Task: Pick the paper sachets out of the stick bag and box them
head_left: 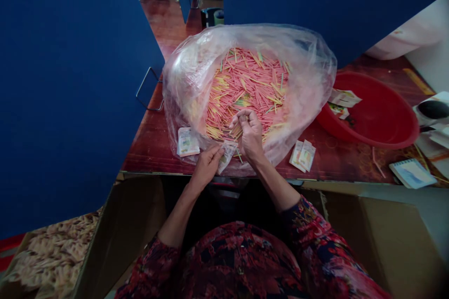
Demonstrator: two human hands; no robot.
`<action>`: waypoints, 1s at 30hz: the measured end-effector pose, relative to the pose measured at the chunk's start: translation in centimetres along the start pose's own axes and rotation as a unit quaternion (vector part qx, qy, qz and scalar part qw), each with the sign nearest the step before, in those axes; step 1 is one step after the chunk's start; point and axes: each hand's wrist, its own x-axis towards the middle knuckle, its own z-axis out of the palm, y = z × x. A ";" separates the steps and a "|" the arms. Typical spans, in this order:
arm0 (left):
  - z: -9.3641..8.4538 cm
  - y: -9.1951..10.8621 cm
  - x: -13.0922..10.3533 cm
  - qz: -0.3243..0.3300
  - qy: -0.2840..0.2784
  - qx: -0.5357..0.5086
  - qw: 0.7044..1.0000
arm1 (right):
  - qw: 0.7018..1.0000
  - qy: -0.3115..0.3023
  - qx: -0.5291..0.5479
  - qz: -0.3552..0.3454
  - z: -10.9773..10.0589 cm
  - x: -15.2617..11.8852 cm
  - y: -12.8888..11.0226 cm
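Note:
A large clear plastic bag stands with its mouth spread on the table, full of thin pink, yellow and green sticks. At its front edge my left hand pinches a small printed clear packet. My right hand is closed on a small bunch of the thin sticks, just above the heap and close to the packet. A stack of printed packets lies left of my left hand. Two more packets rest on the table to the right.
A red plastic basin with some packets inside stands at the right. Beside it lie a spiral notepad and a dark round item. Blue panels flank the dark red table. Open cardboard boxes sit below its front edge.

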 end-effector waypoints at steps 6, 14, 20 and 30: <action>0.1 0.0 0.0 -0.016 0.001 0.030 0.999 | 0.997 -0.028 -0.054 -0.046 0.4 -1.3 -0.4; 0.1 -0.4 0.0 0.008 0.028 0.026 0.999 | 0.998 -0.008 -0.068 -0.008 0.2 -2.7 0.2; 0.4 -0.5 -0.3 0.044 0.044 0.051 0.997 | 0.998 -0.002 -0.050 0.027 0.0 -3.2 0.6; 1.0 0.6 -0.2 0.050 0.091 0.027 0.994 | 0.986 -0.049 -0.159 0.000 0.5 -4.1 -1.3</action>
